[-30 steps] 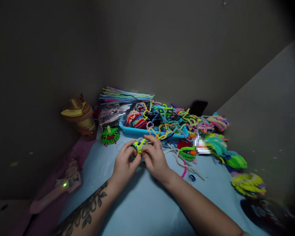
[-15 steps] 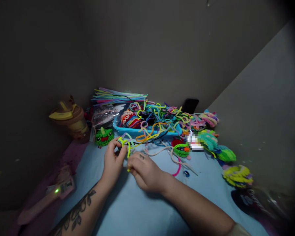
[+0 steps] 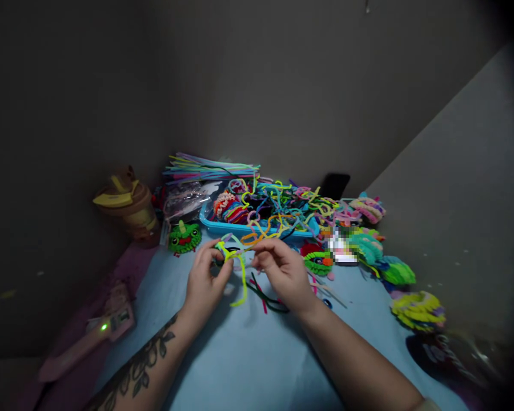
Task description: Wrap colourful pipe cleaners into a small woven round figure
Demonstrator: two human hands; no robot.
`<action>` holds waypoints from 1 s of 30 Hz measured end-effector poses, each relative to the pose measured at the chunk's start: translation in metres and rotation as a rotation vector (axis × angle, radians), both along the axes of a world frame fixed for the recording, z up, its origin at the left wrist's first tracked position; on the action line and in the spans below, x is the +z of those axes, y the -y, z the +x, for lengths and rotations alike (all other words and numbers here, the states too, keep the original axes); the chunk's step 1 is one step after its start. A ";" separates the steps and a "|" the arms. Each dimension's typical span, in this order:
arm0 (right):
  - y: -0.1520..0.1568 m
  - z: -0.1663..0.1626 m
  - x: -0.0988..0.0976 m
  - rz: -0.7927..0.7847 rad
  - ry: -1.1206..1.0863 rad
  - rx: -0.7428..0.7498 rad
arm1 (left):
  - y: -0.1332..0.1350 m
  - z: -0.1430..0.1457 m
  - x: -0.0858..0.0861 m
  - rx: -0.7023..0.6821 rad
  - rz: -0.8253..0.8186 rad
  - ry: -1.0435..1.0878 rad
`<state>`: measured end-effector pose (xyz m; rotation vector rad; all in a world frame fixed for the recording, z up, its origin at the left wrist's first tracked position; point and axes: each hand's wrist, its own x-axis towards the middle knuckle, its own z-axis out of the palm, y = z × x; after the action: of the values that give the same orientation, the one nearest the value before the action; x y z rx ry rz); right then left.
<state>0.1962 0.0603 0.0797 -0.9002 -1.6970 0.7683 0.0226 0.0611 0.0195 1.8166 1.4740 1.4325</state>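
Note:
My left hand point(image 3: 208, 279) is closed around a small piece made of pipe cleaners, mostly hidden by the fingers. A bright yellow pipe cleaner point(image 3: 244, 281) sticks out from it and bends down over the cloth. Just to the right, my right hand point(image 3: 285, 277) pinches the end of a thin strand that runs across from the piece. Below the hands lie loose dark green and pink pipe cleaners point(image 3: 263, 295). A green fuzzy figure with eyes point(image 3: 184, 237) sits left of my left hand, and another green figure point(image 3: 318, 263) lies right of my right hand.
A blue tray point(image 3: 261, 230) heaped with coloured pipe cleaners stands behind the hands. Straight pipe cleaners point(image 3: 214, 169) lie bundled at the back. On the left are a brown cup point(image 3: 137, 214) and a pink device point(image 3: 89, 339) with a green light. Fuzzy pieces point(image 3: 417, 311) line the right side.
My right hand has moved up and right, letting go of the yellow pipe cleaner's lower end and pinching another strand. The dark green and pink pipe cleaners now show beneath.

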 end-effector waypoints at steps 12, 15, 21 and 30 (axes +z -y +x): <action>-0.007 -0.011 -0.022 0.340 0.573 -0.237 | 0.006 0.004 -0.008 -0.057 0.100 -0.012; -0.008 -0.011 -0.023 0.320 0.572 -0.200 | 0.007 0.005 -0.009 -0.071 0.107 0.007; -0.011 -0.011 -0.023 0.276 0.515 -0.114 | 0.007 0.003 -0.010 -0.095 0.123 -0.006; -0.012 -0.008 -0.017 0.184 0.398 -0.092 | 0.011 0.006 -0.003 -0.223 0.034 0.125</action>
<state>0.1880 0.0726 0.0629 -1.0410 -2.0179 0.3773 0.0287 0.0499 0.0168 1.8104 1.1540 1.4381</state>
